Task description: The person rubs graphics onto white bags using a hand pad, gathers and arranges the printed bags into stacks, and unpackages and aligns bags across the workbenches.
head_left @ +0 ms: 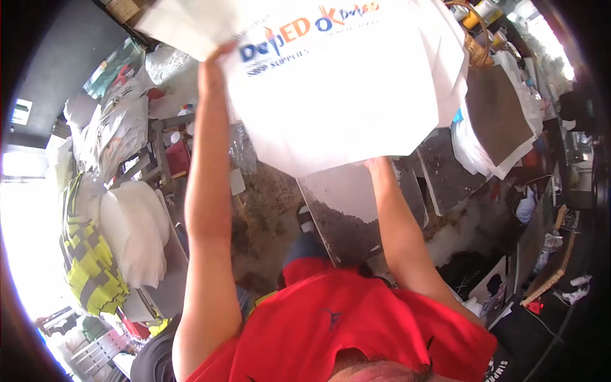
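A large white printed bag [344,108] with blue and orange lettering is raised in front of me at the top of the head view. My left hand [218,56] grips its upper left edge, with the fingers partly behind the material. At the lower edge of the bag, my right hand [377,163] reaches up underneath; the bag hides its fingers. Another pale flap [188,28] extends from beside my left hand to the upper left and is cut off by the frame. Whether it belongs to the same bag, I cannot tell.
Below the bag stands a worn grey board [347,197]. White material lies piled on the left [137,232], beside yellow-and-grey checked cloth [92,261]. A dark panel [499,114] rests on white sheets at right. Near it is a wicker basket [477,48].
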Motion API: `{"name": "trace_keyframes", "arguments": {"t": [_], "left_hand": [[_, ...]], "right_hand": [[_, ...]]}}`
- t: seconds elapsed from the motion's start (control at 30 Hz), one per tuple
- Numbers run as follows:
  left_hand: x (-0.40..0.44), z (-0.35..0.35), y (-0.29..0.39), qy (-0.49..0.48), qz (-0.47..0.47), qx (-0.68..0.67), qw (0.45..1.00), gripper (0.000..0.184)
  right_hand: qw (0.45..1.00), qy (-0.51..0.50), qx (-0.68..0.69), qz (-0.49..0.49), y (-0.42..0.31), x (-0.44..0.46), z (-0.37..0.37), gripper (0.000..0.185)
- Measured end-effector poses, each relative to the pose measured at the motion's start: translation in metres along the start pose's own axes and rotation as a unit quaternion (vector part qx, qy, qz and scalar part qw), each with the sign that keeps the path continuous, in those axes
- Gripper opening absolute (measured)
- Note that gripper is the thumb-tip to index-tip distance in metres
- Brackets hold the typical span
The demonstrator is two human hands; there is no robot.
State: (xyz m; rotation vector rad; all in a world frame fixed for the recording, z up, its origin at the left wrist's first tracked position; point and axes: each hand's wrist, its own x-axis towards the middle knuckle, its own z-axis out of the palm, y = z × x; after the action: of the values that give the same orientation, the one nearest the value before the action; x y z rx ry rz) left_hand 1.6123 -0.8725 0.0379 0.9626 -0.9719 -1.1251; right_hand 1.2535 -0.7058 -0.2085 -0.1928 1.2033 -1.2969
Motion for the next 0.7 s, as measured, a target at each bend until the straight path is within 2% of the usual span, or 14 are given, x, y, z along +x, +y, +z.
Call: {"name": "trace_keyframes", "arguments": {"t": [0.07, 0.1, 0.17, 0.2, 0.23, 0.27, 0.3, 0.4, 0.43, 0.47, 0.53, 0.57, 0.63, 0.7], "left_hand": [[-0.008, 0.022, -0.041, -0.060, -0.173, -0.113, 0.977, 0.033], [0.013, 0.009, -0.097, -0.104, -0.254, -0.165, 0.947, 0.033], [0.017, -0.009, -0.171, -0.119, -0.320, -0.175, 0.923, 0.033], [0.004, -0.010, -0.176, -0.110, -0.311, -0.169, 0.929, 0.037], [-0.013, -0.013, -0.178, -0.101, -0.301, -0.162, 0.934, 0.040], [-0.013, -0.023, -0.189, -0.081, -0.345, -0.178, 0.918, 0.042], [-0.003, -0.030, -0.199, -0.079, -0.359, -0.142, 0.919, 0.041], [0.027, -0.037, -0.184, -0.103, -0.389, -0.091, 0.911, 0.041], [0.033, -0.034, -0.167, -0.134, -0.377, -0.115, 0.909, 0.041], [0.031, -0.026, -0.132, -0.144, -0.411, -0.099, 0.895, 0.041], [0.043, -0.032, -0.119, -0.176, -0.390, -0.139, 0.893, 0.041], [0.056, -0.040, -0.120, -0.187, -0.401, -0.112, 0.890, 0.042], [0.075, -0.062, -0.125, -0.198, -0.423, -0.063, 0.882, 0.042], [0.072, -0.067, -0.108, -0.207, -0.451, -0.080, 0.864, 0.040]], "right_hand": [[0.985, 0.095, 0.131, 0.059, 0.010, -0.005, -0.013, 0.045], [0.984, 0.102, 0.132, 0.054, 0.005, -0.017, -0.009, 0.045], [0.982, 0.128, 0.132, 0.052, -0.016, -0.046, 0.017, 0.046], [0.981, 0.134, 0.136, 0.045, -0.020, -0.048, 0.023, 0.046], [0.967, 0.188, 0.155, 0.075, -0.023, -0.047, 0.029, 0.046], [0.949, 0.241, 0.175, 0.107, -0.022, -0.043, 0.026, 0.045], [0.969, 0.172, 0.154, 0.092, -0.018, -0.044, 0.018, 0.047], [0.955, 0.221, 0.179, 0.087, -0.022, -0.050, 0.030, 0.044], [0.951, 0.222, 0.201, 0.072, -0.017, -0.044, 0.024, 0.042], [0.950, 0.224, 0.205, 0.072, -0.018, -0.045, 0.025, 0.042], [0.953, 0.231, 0.183, 0.071, -0.023, -0.047, 0.031, 0.040], [0.952, 0.231, 0.189, 0.067, -0.024, -0.047, 0.028, 0.040], [0.971, 0.167, 0.146, 0.089, -0.023, -0.046, 0.019, 0.066], [0.973, 0.160, 0.142, 0.083, -0.026, -0.048, 0.018, 0.066]]}}
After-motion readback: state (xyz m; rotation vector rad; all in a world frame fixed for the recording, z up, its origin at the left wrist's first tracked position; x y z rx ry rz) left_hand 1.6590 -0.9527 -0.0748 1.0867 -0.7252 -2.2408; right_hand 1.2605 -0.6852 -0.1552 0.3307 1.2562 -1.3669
